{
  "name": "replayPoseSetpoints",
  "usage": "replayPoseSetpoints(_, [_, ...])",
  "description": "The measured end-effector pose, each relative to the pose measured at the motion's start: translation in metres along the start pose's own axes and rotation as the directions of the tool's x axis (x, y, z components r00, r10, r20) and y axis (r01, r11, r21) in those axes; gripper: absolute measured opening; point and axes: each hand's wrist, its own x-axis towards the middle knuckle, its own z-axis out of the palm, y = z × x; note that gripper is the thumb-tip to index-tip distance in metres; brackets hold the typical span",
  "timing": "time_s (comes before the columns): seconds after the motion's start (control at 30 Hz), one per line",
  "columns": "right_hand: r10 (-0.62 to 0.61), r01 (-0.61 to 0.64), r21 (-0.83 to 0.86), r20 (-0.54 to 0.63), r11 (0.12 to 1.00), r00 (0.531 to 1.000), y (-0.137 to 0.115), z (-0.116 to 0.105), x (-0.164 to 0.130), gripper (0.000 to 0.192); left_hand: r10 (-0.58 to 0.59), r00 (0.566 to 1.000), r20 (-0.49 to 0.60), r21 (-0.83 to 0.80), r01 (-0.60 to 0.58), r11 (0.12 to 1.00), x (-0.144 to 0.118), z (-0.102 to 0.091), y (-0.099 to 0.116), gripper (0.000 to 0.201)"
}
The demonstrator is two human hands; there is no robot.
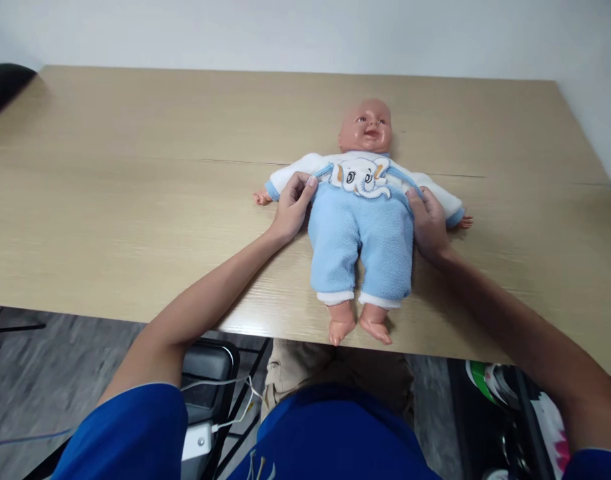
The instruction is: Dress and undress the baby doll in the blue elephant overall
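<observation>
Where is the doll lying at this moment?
The doll lies on its back on the wooden table, right of centre, between the left hand and right hand.

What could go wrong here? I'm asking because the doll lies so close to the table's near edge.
The doll has its feet at the near edge of the table; a pull toward the person might slide it off. The left hand and right hand pinch the blue pants at the waist; uneven tugging could twist the doll or snag its white top.
</observation>
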Motion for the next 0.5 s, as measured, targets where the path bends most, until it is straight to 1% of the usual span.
replayPoseSetpoints(0.1, [-0.025, 0.026, 0.021, -0.037, 0.999, 0.999, -0.001, 0.002, 0.017, 0.064, 0.009, 1.0, -0.009, 0.012, -0.009, 1.0, 0.0, -0.001, -0.001, 0.068])
replayPoseSetpoints(0.2, [-0.035, 0.043, 0.091, -0.085, 0.995, 0.996, 0.004, 0.006, 0.027, 0.063, 0.006, 1.0, -0.013, 0.002, -0.006, 1.0, -0.001, -0.001, -0.002, 0.067])
replayPoseSetpoints(0.27, [-0.025, 0.029, 0.084, -0.057, 0.996, 0.998, 0.009, 0.009, 0.026, 0.064, 0.002, 1.0, -0.027, -0.01, -0.002, 1.0, -0.001, -0.001, -0.002, 0.066])
replayPoseSetpoints(0.37, [-0.027, 0.027, 0.022, -0.003, 0.999, 1.0, 0.013, 0.01, 0.022, 0.062, -0.009, 0.998, -0.058, -0.036, 0.006, 0.999, -0.002, 0.001, -0.002, 0.066])
replayPoseSetpoints(0.43, [-0.044, 0.044, 0.024, -0.019, 0.999, 0.999, 0.011, 0.007, 0.025, 0.06, -0.012, 0.998, -0.067, -0.063, 0.008, 0.998, -0.003, 0.001, -0.001, 0.067])
replayPoseSetpoints(0.5, [-0.037, 0.04, 0.063, -0.04, 0.997, 0.999, 0.007, 0.004, 0.036, 0.058, -0.01, 0.998, -0.059, -0.08, 0.005, 0.997, -0.003, 0.001, 0.001, 0.066])
